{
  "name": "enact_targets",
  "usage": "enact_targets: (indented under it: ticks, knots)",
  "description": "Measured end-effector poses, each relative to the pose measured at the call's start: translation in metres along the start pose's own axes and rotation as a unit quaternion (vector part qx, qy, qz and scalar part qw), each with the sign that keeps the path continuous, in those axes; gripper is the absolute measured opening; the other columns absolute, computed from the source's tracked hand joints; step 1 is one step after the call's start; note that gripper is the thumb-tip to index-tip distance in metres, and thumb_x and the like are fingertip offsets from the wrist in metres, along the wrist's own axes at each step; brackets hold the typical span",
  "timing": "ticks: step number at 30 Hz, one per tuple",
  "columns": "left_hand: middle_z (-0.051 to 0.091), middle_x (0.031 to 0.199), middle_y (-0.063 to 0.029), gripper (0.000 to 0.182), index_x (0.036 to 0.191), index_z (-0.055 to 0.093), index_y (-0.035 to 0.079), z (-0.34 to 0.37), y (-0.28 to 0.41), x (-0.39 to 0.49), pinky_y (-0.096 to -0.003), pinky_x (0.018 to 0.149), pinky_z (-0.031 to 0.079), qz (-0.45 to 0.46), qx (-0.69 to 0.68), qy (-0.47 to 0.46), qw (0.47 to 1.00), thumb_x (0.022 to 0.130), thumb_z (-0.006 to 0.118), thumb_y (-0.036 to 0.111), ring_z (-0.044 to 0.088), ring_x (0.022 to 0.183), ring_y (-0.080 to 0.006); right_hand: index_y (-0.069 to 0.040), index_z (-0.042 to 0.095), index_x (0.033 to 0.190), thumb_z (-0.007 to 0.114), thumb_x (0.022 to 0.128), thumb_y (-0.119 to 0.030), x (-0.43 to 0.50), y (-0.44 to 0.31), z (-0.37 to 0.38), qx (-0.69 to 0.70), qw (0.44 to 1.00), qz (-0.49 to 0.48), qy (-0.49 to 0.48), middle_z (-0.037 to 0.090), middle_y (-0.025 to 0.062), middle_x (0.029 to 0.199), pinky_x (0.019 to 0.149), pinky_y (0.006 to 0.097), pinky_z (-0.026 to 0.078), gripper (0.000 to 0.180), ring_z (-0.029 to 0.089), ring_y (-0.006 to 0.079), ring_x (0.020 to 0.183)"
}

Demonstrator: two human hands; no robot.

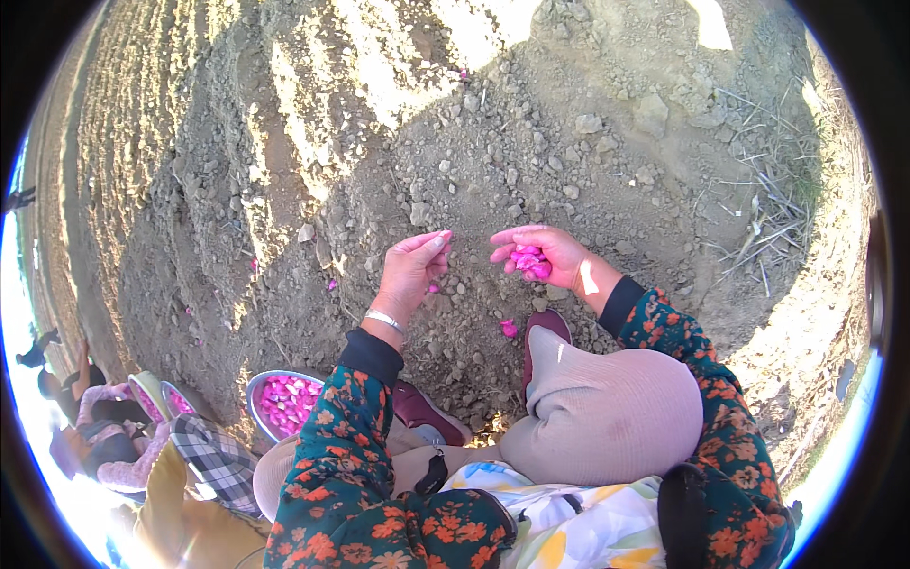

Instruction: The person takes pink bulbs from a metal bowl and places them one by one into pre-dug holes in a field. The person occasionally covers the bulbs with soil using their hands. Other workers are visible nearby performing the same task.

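Pink flower petals (530, 261) lie in my right hand (551, 256), which is partly curled around them over the soil with its fingertips pointing left. My left hand (419, 267), with a silver bracelet (384, 321) at the wrist, is raised beside it, thumb and forefinger pressed together; whether something small is pinched there I cannot tell. The two hands are apart. A loose pink petal clump (508, 328) rests on the ground near my right shoe. Left of my left forearm, a metal basin (254, 411) holds many pink petals, partly hidden by my sleeve.
Cloddy, stony soil (455, 163) with scattered petals stretches ahead. Dry stalks (771, 213) lie at the right. My maroon shoes (430, 416) are below my hands. At the lower left, several people (106, 441) sit close by, with more petal-filled containers (147, 395).
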State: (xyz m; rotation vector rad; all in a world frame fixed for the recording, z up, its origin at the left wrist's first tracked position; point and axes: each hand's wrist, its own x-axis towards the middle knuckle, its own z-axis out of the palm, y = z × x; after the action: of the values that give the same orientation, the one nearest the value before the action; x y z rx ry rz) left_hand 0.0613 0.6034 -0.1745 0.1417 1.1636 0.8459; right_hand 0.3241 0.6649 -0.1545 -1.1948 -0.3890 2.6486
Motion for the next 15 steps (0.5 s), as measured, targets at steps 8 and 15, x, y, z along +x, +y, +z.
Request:
enact_targets:
  ticks: [8,15]
  knots:
    - [0.068,0.07,-0.011,0.018,0.082,0.073,0.004,-0.054,0.04,0.048,-0.0366,0.06,0.05,0.277,0.621,0.178,0.711,0.084,0.068,0.021,0.065,0.065,-0.0244,0.004,0.055,0.121,0.046,0.098,-0.019,0.003,0.014,-0.012,-0.008,0.999,0.021,0.026,0.067,0.0162,0.104,0.053,0.022,0.052,0.033,0.067,0.0169,0.08]
    - [0.068,0.085,-0.0158,0.011,0.082,0.071,0.006,-0.03,0.038,0.098,-0.0424,0.075,0.054,0.156,0.83,0.134,0.519,0.081,0.061,0.012,0.066,0.085,-0.0332,0.004,0.054,0.122,0.046,0.097,-0.018,0.007,0.013,-0.011,0.021,0.999,0.013,0.023,0.067,0.0167,0.104,0.052,0.0231,0.052,0.034,0.067,0.0181,0.081]
